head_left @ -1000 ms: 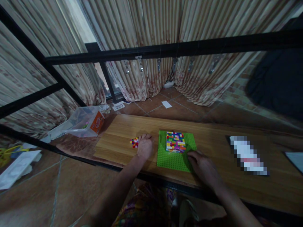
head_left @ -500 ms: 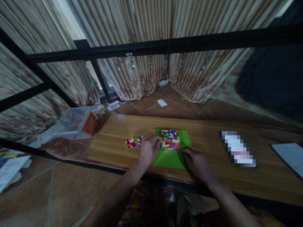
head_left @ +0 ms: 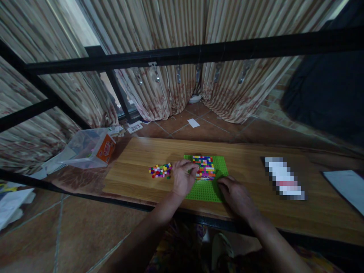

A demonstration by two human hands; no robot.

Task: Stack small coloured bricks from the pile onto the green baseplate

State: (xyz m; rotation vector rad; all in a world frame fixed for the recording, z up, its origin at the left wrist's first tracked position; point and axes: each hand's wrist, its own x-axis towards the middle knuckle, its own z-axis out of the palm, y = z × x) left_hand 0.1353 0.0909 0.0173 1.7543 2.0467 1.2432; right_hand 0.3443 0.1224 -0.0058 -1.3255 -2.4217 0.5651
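Observation:
A green baseplate lies on the wooden table. A block of small many-coloured bricks is built on its far half. My left hand rests at the block's left edge, fingertips pinched against it; whether a brick is between them is hidden. My right hand presses on the baseplate's near right corner. A small pile of loose coloured bricks lies on the table just left of my left hand.
A clear plastic tub with an orange label lies tipped at the table's left end. A blurred flat object and a pale sheet lie to the right. A black metal frame crosses overhead; curtains hang behind.
My left hand left the loose brick pile and moved right onto the baseplate, up to the built block. My right hand stayed on the baseplate's near corner.

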